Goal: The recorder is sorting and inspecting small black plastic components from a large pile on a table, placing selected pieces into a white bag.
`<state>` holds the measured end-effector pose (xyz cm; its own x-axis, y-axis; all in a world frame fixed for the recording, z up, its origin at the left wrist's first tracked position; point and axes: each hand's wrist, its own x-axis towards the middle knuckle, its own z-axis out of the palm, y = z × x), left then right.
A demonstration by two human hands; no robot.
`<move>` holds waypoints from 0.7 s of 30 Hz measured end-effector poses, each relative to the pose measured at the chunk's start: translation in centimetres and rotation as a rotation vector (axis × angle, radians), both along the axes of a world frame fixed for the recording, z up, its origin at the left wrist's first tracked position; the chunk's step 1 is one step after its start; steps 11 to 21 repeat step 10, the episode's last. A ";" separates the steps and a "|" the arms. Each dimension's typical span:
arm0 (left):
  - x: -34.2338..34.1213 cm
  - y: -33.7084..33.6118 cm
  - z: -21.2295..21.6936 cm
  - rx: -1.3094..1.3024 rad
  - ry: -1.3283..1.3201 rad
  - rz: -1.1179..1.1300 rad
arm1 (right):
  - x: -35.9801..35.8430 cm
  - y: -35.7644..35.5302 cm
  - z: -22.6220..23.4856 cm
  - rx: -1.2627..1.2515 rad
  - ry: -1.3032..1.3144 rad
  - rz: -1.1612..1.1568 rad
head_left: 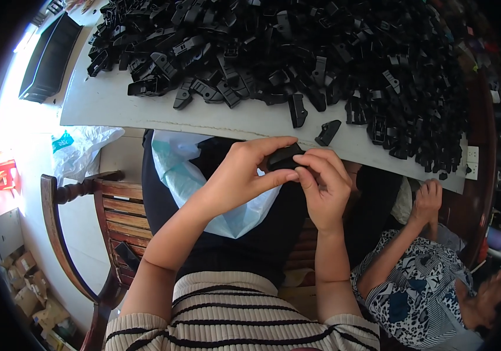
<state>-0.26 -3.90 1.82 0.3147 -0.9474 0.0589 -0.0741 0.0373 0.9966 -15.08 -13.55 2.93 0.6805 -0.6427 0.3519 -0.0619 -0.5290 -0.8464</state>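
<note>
A small black plastic part (pixel 284 157) is held between both hands, just off the table's near edge. My left hand (pixel 249 171) is closed on its left side, thumb below and forefinger above. On the other side my right hand (pixel 324 181) pinches it with thumb and fingertips, which hide part of it. Close beyond my hands, a loose black part (pixel 328 133) and another upright black part (pixel 298 110) rest on the table. Below my hands a pale plastic bag (pixel 236 217) lies over my lap.
A large heap of black plastic parts (pixel 250 52) covers most of the pale table (pixel 122 114). A black bin (pixel 51 57) stands at the far left. The wooden bench (pixel 124 206) has an armrest at left. A co-worker's hand (pixel 427 202) is near the table's right corner.
</note>
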 end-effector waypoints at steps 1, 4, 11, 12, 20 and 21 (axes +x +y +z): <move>0.2 0.0 0.6 0.000 0.002 -0.004 | -0.3 -0.1 -0.2 -0.098 0.006 0.007; 0.4 0.1 1.2 0.104 -0.021 -0.129 | -0.6 0.2 -0.3 -0.018 -0.054 0.017; 0.1 0.2 0.0 0.056 0.520 -0.109 | -0.8 1.1 -0.5 0.348 -0.166 0.034; 0.1 0.2 0.0 0.056 0.520 -0.109 | -0.8 1.1 -0.5 0.348 -0.166 0.034; 0.1 0.2 0.0 0.056 0.520 -0.109 | -0.8 1.1 -0.5 0.348 -0.166 0.034; 0.1 0.2 0.0 0.056 0.520 -0.109 | -0.8 1.1 -0.5 0.348 -0.166 0.034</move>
